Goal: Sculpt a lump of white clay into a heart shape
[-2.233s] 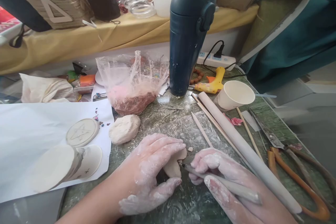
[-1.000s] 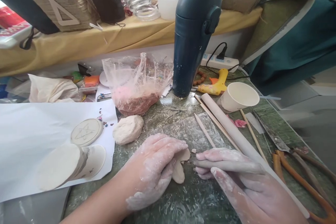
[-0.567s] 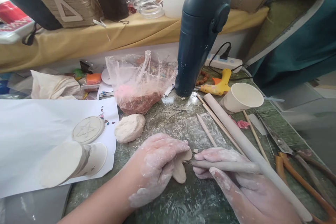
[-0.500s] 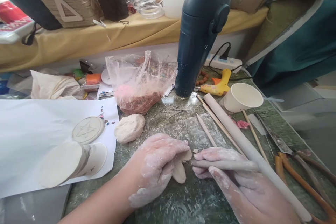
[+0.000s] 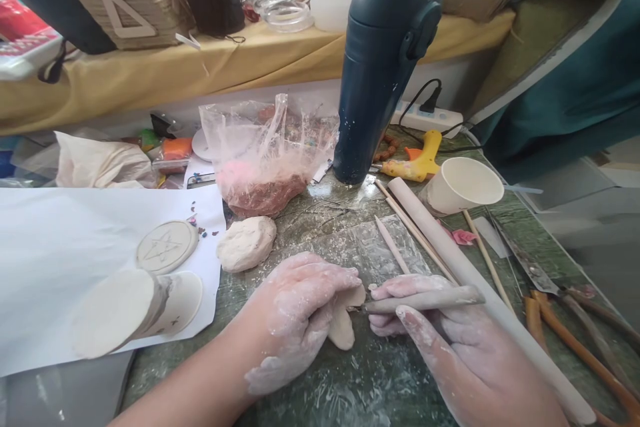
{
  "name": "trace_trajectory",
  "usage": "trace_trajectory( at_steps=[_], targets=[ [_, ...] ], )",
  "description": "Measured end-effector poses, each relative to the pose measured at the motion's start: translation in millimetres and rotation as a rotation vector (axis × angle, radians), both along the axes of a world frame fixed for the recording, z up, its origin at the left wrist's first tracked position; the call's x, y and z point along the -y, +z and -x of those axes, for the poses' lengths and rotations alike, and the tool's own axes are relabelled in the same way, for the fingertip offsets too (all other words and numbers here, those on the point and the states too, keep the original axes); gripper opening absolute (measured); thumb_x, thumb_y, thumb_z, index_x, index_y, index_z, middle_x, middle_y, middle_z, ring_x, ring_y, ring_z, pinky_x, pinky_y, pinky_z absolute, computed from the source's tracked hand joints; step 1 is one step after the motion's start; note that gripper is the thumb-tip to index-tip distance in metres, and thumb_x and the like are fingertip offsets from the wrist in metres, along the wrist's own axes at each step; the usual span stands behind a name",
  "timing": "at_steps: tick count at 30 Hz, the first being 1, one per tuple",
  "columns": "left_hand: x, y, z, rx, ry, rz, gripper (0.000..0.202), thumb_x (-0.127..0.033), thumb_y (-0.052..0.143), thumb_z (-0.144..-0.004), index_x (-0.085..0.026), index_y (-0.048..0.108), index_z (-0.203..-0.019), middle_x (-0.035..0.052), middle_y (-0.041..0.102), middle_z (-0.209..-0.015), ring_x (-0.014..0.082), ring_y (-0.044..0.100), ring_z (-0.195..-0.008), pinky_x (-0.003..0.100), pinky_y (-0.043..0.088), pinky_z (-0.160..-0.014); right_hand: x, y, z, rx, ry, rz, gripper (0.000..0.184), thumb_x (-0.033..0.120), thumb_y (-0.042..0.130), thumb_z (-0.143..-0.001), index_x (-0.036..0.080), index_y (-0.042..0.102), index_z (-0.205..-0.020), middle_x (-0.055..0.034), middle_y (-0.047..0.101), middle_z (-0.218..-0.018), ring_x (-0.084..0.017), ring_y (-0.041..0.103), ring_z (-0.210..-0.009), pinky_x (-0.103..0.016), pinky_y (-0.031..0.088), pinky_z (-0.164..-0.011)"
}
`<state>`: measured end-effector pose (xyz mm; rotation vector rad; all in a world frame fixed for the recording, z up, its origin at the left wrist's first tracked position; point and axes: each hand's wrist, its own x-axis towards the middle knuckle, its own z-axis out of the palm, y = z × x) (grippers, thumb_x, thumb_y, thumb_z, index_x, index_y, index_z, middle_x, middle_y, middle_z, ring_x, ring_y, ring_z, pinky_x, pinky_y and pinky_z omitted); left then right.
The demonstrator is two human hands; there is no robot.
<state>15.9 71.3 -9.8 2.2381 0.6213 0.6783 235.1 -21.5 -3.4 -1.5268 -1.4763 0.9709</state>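
Observation:
Dusted with white powder, my left hand (image 5: 300, 310) curls over a flat, lobed piece of pale clay (image 5: 342, 329) on the table. My left palm and fingers hide part of the clay. My right hand (image 5: 463, 353) grips a grey-handled clay modelling tool (image 5: 427, 299) between thumb and fingers. The tool's thin tip touches or nearly touches the clay's right edge. A small clay crumb (image 5: 372, 287) lies just beyond the tip. A rounded lump of white clay (image 5: 247, 244) sits behind my left hand.
A rolling pin (image 5: 495, 300) runs beside my right hand, near scissors (image 5: 537, 277) and a paper cup (image 5: 465, 183). A dark blue flask (image 5: 385, 73), glue gun (image 5: 415, 159) and bagged clay (image 5: 265, 190) stand behind. Clay discs (image 5: 115, 313) rest on white paper (image 5: 50, 233).
The rear end of the modelling tool has swung up and slightly left, and my right hand has shifted a little with it. My left hand and the clay piece stay put.

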Motion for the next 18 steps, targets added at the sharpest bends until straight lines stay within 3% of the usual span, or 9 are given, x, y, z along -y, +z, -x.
trace_trajectory(
  at_steps=[8,13,18],
  targets=[
    [0,-0.3,0,-0.017,0.002,0.009,0.039,-0.002,0.051,-0.095,-0.019,0.062,-0.129,0.0067,0.077,-0.112,0.0188,0.070,-0.099,0.037,0.054,-0.093,3,-0.7,-4,-0.019,-0.023,-0.072,0.014,0.028,0.059,-0.101,0.029,0.073,-0.102,-0.0038,0.075,-0.110,-0.024,0.074,-0.113,-0.029,0.067,-0.090],
    [1,-1.4,1,-0.011,0.000,0.013,0.040,-0.002,0.051,-0.095,-0.019,0.062,-0.129,0.0067,0.077,-0.113,0.0185,0.070,-0.099,0.036,0.053,-0.094,-3,0.1,-2,-0.205,-0.066,0.118,0.018,0.035,0.061,-0.101,0.026,0.075,-0.104,-0.0053,0.078,-0.103,-0.019,0.080,-0.082,-0.025,0.069,-0.075],
    [1,-2.0,1,-0.035,0.020,0.026,0.040,-0.003,0.052,-0.095,-0.021,0.064,-0.129,0.0054,0.075,-0.115,0.0190,0.068,-0.099,0.036,0.053,-0.093,-13,4.3,-1,-0.318,-0.125,0.187,0.023,0.040,0.069,-0.094,0.021,0.078,-0.085,-0.0080,0.078,-0.092,-0.020,0.079,-0.071,-0.025,0.069,-0.066]
  ],
)
